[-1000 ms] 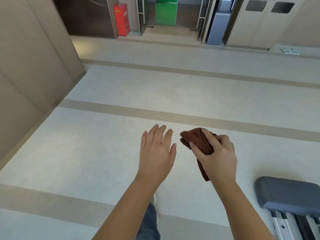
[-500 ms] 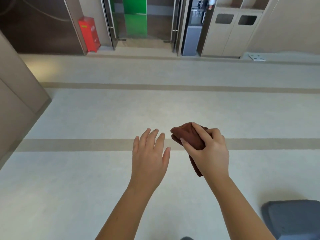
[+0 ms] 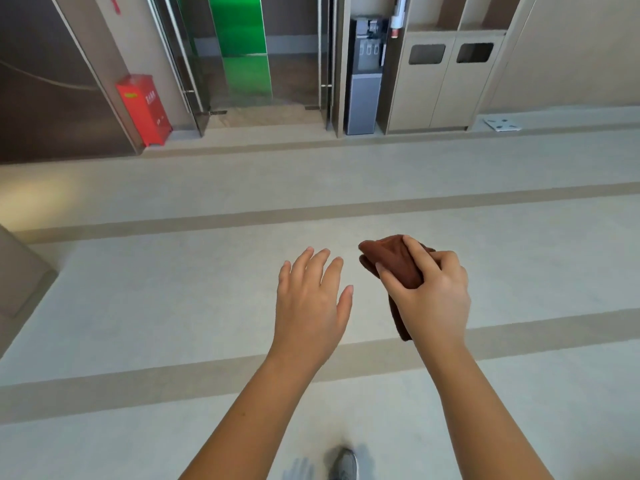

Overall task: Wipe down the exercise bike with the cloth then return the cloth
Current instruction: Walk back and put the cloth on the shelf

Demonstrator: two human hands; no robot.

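Bunched brown terry cloth (image 3: 394, 263)

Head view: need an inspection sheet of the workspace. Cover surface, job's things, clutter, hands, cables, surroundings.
Surface: floor, pale with darker bands running across.
Job's things: cloth, brown and bunched, off the floor; exercise bike not in view.
Clutter: flat white item on the floor beside the bins.
Grippers: left hand open, fingers spread, holds nothing; right hand grips the cloth.
Cables: thin line across the dark wall at left, possibly a cable.
Surroundings: red box, green panel behind glass doors, water dispenser, bins, a shoe at the bottom edge.
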